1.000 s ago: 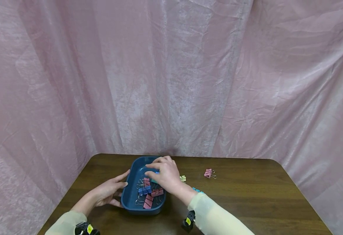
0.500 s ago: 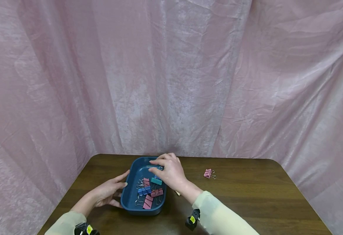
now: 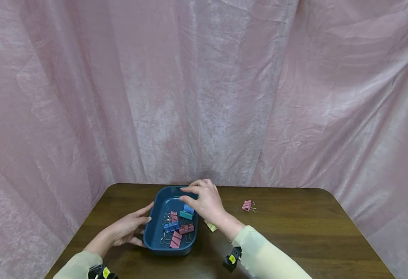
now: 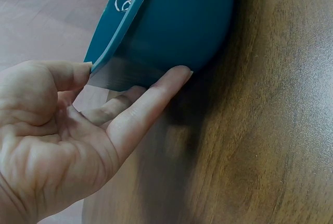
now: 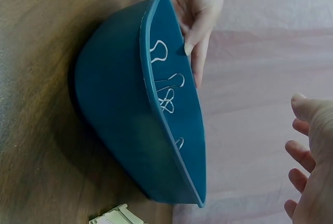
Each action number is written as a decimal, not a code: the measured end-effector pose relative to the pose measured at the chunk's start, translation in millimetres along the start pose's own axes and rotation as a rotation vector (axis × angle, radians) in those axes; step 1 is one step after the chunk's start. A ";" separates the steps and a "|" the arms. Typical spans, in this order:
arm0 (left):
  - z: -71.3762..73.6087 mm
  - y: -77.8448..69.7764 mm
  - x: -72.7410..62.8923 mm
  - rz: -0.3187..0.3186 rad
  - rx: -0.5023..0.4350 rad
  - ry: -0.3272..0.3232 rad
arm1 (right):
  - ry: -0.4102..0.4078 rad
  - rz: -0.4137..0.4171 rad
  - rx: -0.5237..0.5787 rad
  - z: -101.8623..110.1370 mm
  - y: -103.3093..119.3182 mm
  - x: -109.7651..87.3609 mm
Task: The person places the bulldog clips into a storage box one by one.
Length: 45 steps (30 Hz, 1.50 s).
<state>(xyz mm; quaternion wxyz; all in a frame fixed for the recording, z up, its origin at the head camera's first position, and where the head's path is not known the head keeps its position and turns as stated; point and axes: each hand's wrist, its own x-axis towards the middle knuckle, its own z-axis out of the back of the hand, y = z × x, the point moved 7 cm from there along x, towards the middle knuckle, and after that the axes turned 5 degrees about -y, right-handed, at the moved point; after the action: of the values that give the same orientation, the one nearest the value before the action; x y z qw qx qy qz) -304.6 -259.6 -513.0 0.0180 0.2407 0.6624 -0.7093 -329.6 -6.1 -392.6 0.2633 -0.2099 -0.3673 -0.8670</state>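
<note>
A dark blue plastic box [image 3: 169,252] stands on the table, holding several binder clips: pink ones [image 3: 176,240], a dark blue one [image 3: 172,226], a green one [image 3: 186,215] and a lighter blue one [image 3: 188,209]. My left hand [image 3: 128,228] steadies the box from its left; in the left wrist view the thumb touches the rim and straight fingers rest against the outer wall. Over the box's right rim hovers my right hand [image 3: 207,202], fingers loosely bent, thumb and forefinger apart with nothing between them. Wire handles [image 5: 165,99] show inside the box in the right wrist view.
On the table to the right lies a pink binder clip [image 3: 247,205]. A yellow binder clip [image 3: 211,226] lies just right of the box, partly covered by the right wrist. Behind the table's far edge hangs a pink curtain [image 3: 204,116].
My right hand has drawn back slightly right and away from the box's inside, uncovering the green and lighter blue clips. The left hand and box have stayed put.
</note>
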 end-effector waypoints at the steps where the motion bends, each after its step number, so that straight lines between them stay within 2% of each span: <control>1: 0.1 -0.2 0.0 0.000 0.000 0.000 | -0.001 0.002 0.001 1.0 0.0 -0.1; 8: -0.1 -0.2 0.6 -0.001 0.000 -0.001 | -0.015 0.004 0.006 7.4 -2.6 -0.9; 18: 1.2 0.7 1.0 0.001 0.002 -0.004 | 0.003 -0.045 0.021 14.2 -10.2 -1.1; 26: 0.6 1.3 1.5 -0.005 0.003 -0.007 | -0.018 -0.019 0.020 21.7 -12.4 -2.0; 45: 1.5 2.1 1.2 0.011 0.010 -0.012 | -0.066 -0.038 -0.024 47.7 -31.6 -8.6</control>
<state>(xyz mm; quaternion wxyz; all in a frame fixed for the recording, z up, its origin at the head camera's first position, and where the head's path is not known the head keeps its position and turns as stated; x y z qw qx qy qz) -305.4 -260.9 -515.3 0.0245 0.2400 0.6574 -0.7139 -334.1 50.8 -383.5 0.2320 -0.2343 -0.3693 -0.8688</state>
